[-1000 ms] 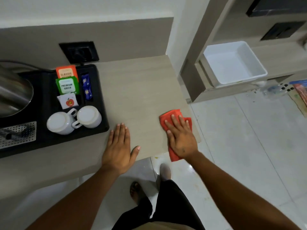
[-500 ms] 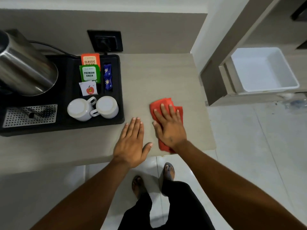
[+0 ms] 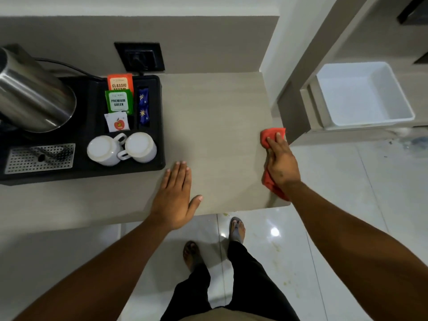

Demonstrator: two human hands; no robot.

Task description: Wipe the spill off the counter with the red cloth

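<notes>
1. The right hand (image 3: 281,163) lies on top of the red cloth (image 3: 270,136), fingers fairly straight, pressing it down rather than clutching it.
2. The cloth sits bunched at the right edge of the counter (image 3: 215,126), one end showing past the fingertips, the other by the wrist.
3. The left hand (image 3: 173,195) rests flat, palm down, near the counter's front edge, just beside the black tray (image 3: 154,105) holding two white cups (image 3: 104,150).

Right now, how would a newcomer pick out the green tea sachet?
Find the black tray on the counter, beside the steel kettle. Behind the white cups, the green sachet reads PREMIUM GREEN, between the orange sachet and the white sachet.
</notes>
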